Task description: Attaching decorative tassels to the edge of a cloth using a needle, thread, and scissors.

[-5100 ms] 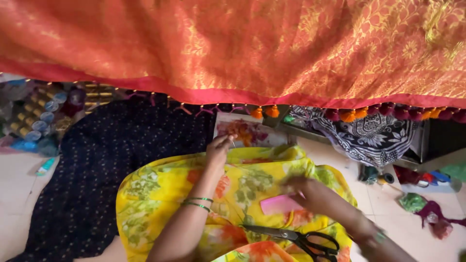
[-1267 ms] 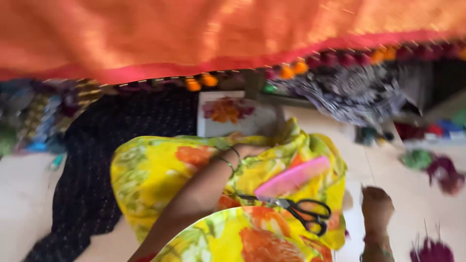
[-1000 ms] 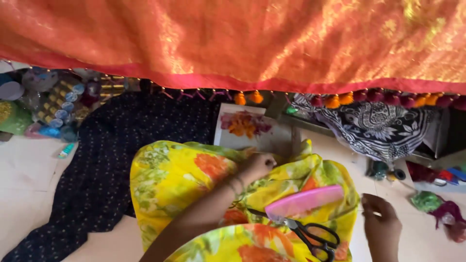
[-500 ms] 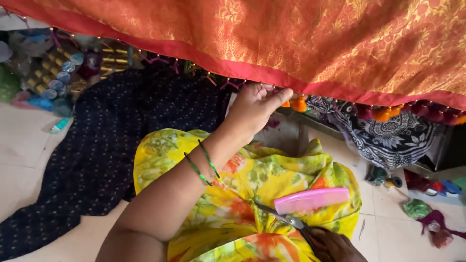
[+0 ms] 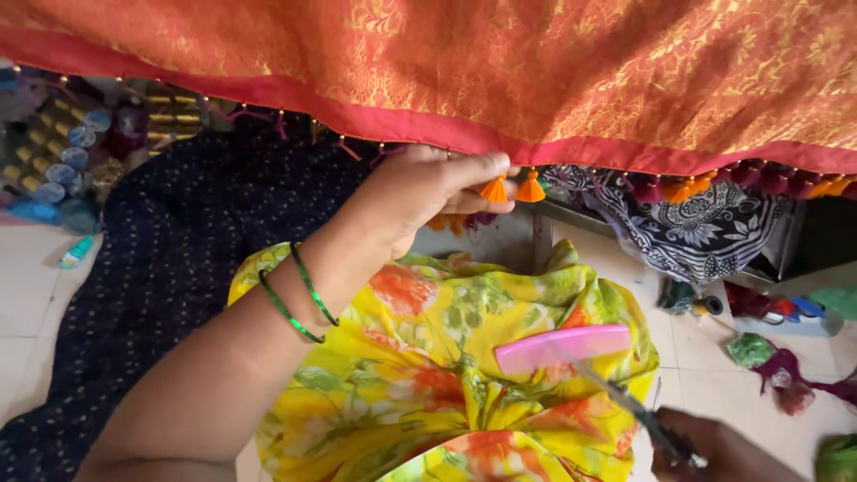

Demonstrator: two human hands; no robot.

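Pale tiled floor (image 5: 27,295) lay in soft daylight; thread spools (image 5: 54,170) crowded the left, scattered fabric scraps (image 5: 777,366) the right.

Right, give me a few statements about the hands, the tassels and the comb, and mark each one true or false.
1. The left hand pinches an orange tassel on the hem of the orange sari. True.
2. The right hand is empty. False: it holds scissors, blades pointing up towards the comb.
3. The pink comb lies on the yellow floral cloth. True.
4. The left wrist is bare. False: it wears two thin green bangles.
5. The dark blue dotted fabric lies on top of the comb. False: it lies to the left, apart from the comb.
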